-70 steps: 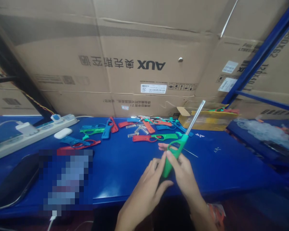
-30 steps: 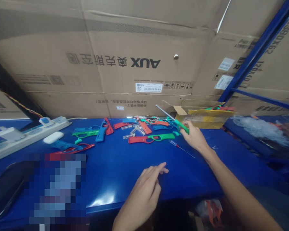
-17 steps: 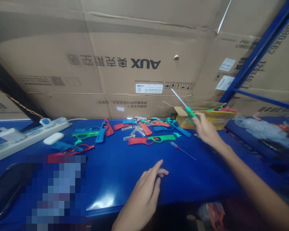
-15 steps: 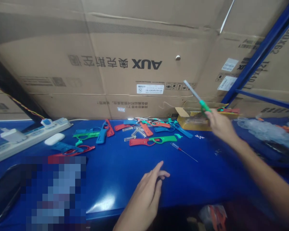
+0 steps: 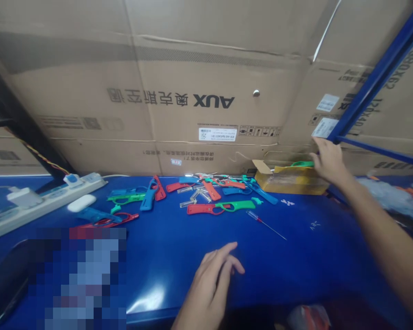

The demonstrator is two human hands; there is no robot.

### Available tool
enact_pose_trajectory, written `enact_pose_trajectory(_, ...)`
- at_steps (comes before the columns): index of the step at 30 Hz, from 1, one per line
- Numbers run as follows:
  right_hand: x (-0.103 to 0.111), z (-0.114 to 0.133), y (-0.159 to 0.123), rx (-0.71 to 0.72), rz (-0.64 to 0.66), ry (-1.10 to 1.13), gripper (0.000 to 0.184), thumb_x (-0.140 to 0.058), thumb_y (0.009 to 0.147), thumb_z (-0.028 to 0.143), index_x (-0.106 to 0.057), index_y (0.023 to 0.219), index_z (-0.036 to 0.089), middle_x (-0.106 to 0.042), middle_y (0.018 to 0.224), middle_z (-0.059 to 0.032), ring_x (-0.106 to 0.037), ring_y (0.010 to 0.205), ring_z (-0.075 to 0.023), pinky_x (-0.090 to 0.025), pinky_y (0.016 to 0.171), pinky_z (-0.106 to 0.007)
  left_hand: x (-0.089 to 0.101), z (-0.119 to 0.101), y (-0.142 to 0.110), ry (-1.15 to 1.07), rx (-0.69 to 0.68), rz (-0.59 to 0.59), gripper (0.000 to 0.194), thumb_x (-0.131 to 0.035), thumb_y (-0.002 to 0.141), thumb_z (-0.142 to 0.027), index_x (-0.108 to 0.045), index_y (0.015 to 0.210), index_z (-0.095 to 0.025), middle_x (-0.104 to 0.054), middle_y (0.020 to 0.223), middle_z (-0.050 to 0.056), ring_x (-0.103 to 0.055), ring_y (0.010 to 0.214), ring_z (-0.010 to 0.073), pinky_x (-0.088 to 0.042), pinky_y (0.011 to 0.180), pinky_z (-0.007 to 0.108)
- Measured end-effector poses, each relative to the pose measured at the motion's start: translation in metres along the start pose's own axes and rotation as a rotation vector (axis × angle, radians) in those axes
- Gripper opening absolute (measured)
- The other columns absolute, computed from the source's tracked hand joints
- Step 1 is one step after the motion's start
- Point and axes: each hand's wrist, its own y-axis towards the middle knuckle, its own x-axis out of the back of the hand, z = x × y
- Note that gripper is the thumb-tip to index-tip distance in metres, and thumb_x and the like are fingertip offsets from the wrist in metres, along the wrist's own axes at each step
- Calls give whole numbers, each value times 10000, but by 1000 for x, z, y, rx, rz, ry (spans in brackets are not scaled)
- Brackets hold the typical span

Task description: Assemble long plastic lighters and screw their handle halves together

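Note:
Over the right end of a yellow open-topped box (image 5: 292, 182) hovers my right hand (image 5: 331, 159), fingers apart and holding nothing. A green lighter handle (image 5: 302, 163) shows above the box's rim, just left of those fingers. My left hand (image 5: 211, 277) is low in the middle, above the table's near part, with loosely spread fingers and nothing in them. Beyond it lie a red lighter casing half (image 5: 200, 209), a green casing half (image 5: 245, 205) with a teal tip, and a thin screwdriver (image 5: 253, 216) with a clear handle.
Red and blue casing pieces (image 5: 211, 189) and clear small tubes (image 5: 187, 204) are heaped by the cardboard wall (image 5: 165, 59). More casings (image 5: 147, 195) lie left, beside a white power strip (image 5: 48, 197). Clear plastic bags (image 5: 382, 195) and a blue post (image 5: 375, 78) stand right.
My right hand has let go of the green lighter with the metal tube, which now rests in the yellow box. That hand has opened and shifted right. My left hand has barely moved.

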Motion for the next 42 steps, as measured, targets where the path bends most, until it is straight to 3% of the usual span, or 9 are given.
enact_pose_trajectory(4,-10,72,-31,234,-92,25,564,-484,981,421,-435,1440,96,-581,1300,-232,-497,1227,-360,-371,1034,-564,15,-3,7,-54,81,-186,316,-413,1048,-391,-623,1246,-262,-718,983,34,-636,881,178,-489,885,327)
enact_pose_trajectory(10,-21,176,-48,420,65,96,323,-448,1016,335,-659,1182,156,-633,1166,-175,-557,1052,-301,-446,899,-449,91,-36,61,-69,-142,-788,147,-536,956,-275,-654,1000,-200,-691,868,15,-609,786,149,-496,809,277)
enact_pose_trajectory(13,-29,201,-45,507,303,98,376,-404,1030,291,-742,953,145,-654,1099,-187,-583,980,-294,-443,851,-437,115,-45,110,-8,-207,-720,222,-451,897,-136,-642,1005,-168,-712,901,41,-646,816,157,-507,792,281)
enact_pose_trajectory(19,-41,216,-67,608,483,333,308,-604,957,455,-763,1060,211,-718,1126,-103,-632,1080,-273,-485,924,-399,121,-15,169,695,-75,-473,259,-450,886,-127,-692,943,-198,-752,992,66,-690,951,242,-493,824,331)
enact_pose_trajectory(23,-43,208,-74,574,498,367,225,-586,975,355,-777,996,237,-715,1150,-86,-641,1066,-267,-494,910,-407,122,9,164,889,-25,-477,270,-430,927,-164,-693,945,-222,-753,1006,55,-700,940,262,-493,788,335)
enact_pose_trajectory(28,-43,182,-64,432,432,356,231,-556,978,340,-758,949,232,-723,1090,-84,-644,1038,-253,-496,917,-398,108,25,154,956,-241,-9,229,-454,966,-178,-663,1059,-189,-708,1119,83,-655,1058,238,-500,880,330)
enact_pose_trajectory(31,-42,162,-61,275,359,313,272,-521,982,354,-750,943,212,-732,1004,-102,-667,957,-257,-510,847,-381,93,29,154,980,-314,126,222,-495,1004,-318,-663,1019,-174,-702,1081,93,-637,1054,253,-489,931,367)
enact_pose_trajectory(39,-33,153,-61,49,218,242,330,-464,976,316,-732,1110,177,-747,1007,-112,-687,846,-248,-507,762,-349,69,32,149,971,-340,197,574,-619,881,-636,-615,1233,-183,-643,1240,122,-565,1223,317,-410,1063,457)
enact_pose_trajectory(42,-29,162,-62,85,167,218,322,-478,973,320,-730,1135,202,-750,1026,-101,-694,873,-254,-504,733,-341,67,31,147,970,-309,204,489,-570,932,-596,-631,1179,-178,-649,1232,120,-578,1208,307,-418,1052,451)
